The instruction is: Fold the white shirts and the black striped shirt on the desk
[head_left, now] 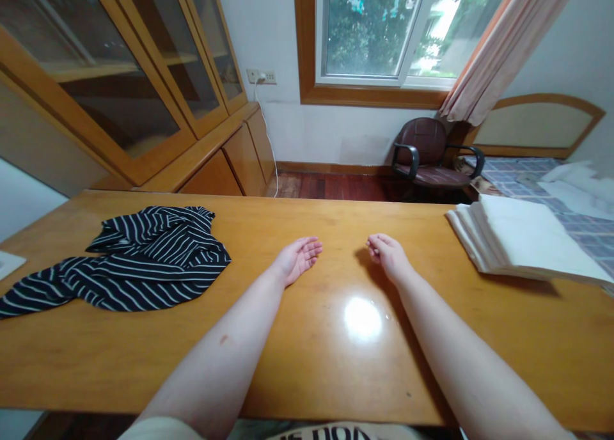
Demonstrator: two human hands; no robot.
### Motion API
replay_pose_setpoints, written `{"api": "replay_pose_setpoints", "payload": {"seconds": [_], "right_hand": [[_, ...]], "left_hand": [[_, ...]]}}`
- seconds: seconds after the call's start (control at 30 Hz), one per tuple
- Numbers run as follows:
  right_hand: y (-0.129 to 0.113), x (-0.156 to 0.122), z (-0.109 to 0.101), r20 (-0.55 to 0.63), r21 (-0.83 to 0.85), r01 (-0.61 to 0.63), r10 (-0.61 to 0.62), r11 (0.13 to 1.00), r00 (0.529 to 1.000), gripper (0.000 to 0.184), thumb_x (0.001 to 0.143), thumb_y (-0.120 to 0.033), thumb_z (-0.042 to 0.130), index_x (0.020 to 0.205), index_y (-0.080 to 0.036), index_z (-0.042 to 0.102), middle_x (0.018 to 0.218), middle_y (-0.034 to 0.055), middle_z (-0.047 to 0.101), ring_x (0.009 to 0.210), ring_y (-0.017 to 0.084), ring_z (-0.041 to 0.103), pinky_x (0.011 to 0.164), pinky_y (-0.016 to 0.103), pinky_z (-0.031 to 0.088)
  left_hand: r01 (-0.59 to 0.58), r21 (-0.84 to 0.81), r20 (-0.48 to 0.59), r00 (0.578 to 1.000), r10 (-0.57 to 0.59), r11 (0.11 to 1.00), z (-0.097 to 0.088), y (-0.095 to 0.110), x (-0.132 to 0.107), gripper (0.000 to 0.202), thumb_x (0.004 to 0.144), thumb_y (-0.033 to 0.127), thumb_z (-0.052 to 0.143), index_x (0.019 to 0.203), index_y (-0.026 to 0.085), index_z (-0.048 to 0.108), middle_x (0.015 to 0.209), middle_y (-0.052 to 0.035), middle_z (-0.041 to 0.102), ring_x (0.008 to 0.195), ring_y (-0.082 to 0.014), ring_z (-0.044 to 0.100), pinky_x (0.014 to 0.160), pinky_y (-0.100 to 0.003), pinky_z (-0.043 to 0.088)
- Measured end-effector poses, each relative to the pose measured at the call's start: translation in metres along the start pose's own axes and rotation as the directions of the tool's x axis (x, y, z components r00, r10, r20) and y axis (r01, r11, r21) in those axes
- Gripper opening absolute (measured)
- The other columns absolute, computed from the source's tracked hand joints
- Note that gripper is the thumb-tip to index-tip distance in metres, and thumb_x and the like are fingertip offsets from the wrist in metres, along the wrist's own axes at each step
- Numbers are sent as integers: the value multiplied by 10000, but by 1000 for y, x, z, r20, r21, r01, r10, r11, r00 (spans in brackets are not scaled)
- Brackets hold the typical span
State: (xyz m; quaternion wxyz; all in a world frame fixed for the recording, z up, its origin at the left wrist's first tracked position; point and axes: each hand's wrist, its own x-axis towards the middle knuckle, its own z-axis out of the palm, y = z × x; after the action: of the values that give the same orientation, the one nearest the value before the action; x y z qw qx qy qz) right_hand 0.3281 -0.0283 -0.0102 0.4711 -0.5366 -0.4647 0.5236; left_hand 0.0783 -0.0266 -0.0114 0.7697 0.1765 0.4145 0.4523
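My left hand [300, 259] rests on the wooden table [307, 363] with its palm turned up and inward, fingers stretched out, holding nothing. To its right, my right hand [387, 253] is curled into a loose fist just over the tabletop, casting a shadow; no object shows in it. A gap of bare wood separates the two hands. Left of my left hand lies a crumpled black garment with white stripes [158, 261], untouched. A stack of white folded sheets [532, 235], cloth or paper, sits on the table to the right of my right hand.
The corner of a white object [9, 263] shows at the table's left edge. Beyond the table stand a glass-fronted cabinet [192, 123], a dark red armchair [425, 149] and a bed [527, 178] with a checked cover. A white cable [272, 139] hangs from the wall socket.
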Motion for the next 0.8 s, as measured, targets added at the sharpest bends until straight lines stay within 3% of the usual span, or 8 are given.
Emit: {"api": "replay_pose_setpoints", "payload": {"seconds": [0.13,0.23,0.3,0.37,0.43,0.5,0.63,0.8], "right_hand": [[16,0,15,33,-158,120,-116,980,993,379,734,-544,584,595,-206,485,511,-40,423,478,99,356,463,245,268],[13,-2,10,130,-287,154,-121,945,984,358,743,-520,587,596,-204,503,533,-30,474,504,110,398,498,254,306],[10,-2,8,163,-249,125,-86,960,983,341,736,-516,594,623,-203,514,542,-28,500,493,107,405,492,251,307],[8,-1,7,143,-160,83,-60,984,988,339,737,-519,589,639,-206,507,550,-27,512,470,98,399,474,245,295],[8,1,7,125,-103,62,-49,993,991,333,737,-513,593,642,-207,500,559,-25,520,459,93,404,466,241,292],[9,2,7,136,-89,61,-48,994,989,318,732,-496,608,651,-205,506,566,-25,525,461,92,416,467,239,297],[11,2,8,165,-101,68,-51,993,985,295,730,-479,616,670,-206,521,565,-27,528,473,96,428,474,241,315],[10,1,8,169,-115,78,-57,990,984,297,734,-482,610,671,-205,524,565,-29,531,477,96,433,479,241,326]], "left_hand": [[-46,57,-11,999,47,997,-1,-2,3,153,806,193,547,943,143,596,877,-72,659,644,-96,606,435,-155,359],[-277,352,-137,930,342,894,-5,2,1,164,793,194,523,946,181,582,851,-38,630,528,-73,498,414,-165,291],[-329,702,-157,794,588,632,-8,11,-6,171,809,220,492,945,201,594,821,-31,614,590,-107,519,490,-193,358],[-177,947,-72,699,711,269,-10,21,-16,207,830,275,472,966,214,616,839,-56,620,765,-185,582,653,-260,436],[63,998,-25,678,734,-24,-12,31,-27,270,834,324,468,1019,201,622,953,-119,627,950,-283,574,817,-372,437],[290,942,-76,671,737,-167,-19,40,-34,371,818,377,485,1095,162,605,1126,-202,583,1104,-379,497,908,-501,386],[574,819,-384,570,727,-18,-56,62,-35,640,738,501,548,1276,159,496,1456,-256,297,1313,-493,217,896,-694,300],[612,747,-595,441,672,259,-107,86,-24,787,671,512,581,1336,124,418,1472,-326,190,1317,-551,169,848,-775,246]]}}
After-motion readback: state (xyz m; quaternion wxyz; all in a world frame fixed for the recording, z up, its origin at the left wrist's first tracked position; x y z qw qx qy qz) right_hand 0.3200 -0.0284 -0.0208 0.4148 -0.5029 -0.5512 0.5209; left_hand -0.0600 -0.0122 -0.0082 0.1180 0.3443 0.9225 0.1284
